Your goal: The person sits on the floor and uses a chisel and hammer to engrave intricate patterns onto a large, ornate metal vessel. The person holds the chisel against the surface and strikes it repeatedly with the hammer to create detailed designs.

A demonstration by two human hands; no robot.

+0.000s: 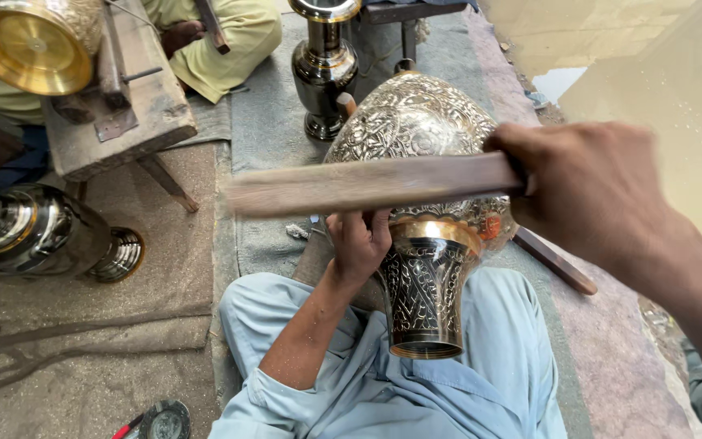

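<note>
A large engraved metal vase (424,130) lies tilted between my knees, its neck (426,293) pointing toward me and its round body away. My left hand (359,240) is closed against the vase just above the golden collar; what it grips is hidden. My right hand (591,191) is shut on a flat wooden stick (367,185), held level across the vase body and blurred by motion. My light blue sleeves and trousers fill the bottom of the view.
A dark upright vase (324,69) stands behind mine. A wooden bench (136,106) carries a brass vase (30,45) at the upper left, with another person's legs (229,41) behind it. A polished vase (38,236) lies at the left. A wooden bar (558,262) rests at right.
</note>
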